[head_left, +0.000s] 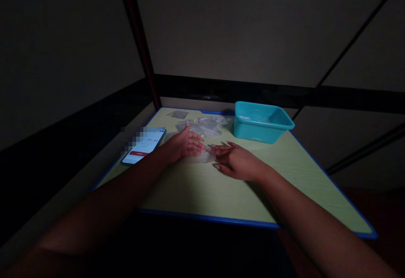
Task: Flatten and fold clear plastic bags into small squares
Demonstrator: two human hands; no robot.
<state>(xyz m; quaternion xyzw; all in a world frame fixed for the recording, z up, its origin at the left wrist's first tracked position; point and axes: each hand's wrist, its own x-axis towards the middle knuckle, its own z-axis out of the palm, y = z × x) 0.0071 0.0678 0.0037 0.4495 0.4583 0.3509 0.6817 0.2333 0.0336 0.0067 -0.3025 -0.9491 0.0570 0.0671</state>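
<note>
A clear plastic bag [198, 158] lies flat on the yellow-green table in front of me, partly covered by my fingers. My left hand [183, 144] rests at its left side, fingers stretched out and thumb raised. From the right, my right hand [234, 160] reaches to the bag's right edge with its fingers extended and slightly spread. The fingertips of both hands nearly meet over the bag. Just beyond them, more clear plastic bags [210, 126] lie in a loose, overlapping pile.
A turquoise plastic basket [257, 132] stands at the table's back right. On the left lies a phone [144, 147] with a lit screen. Another flat plastic bag [179, 114] is near the back left corner. The table [205, 193] has a blue edge; dark walls stand behind and left.
</note>
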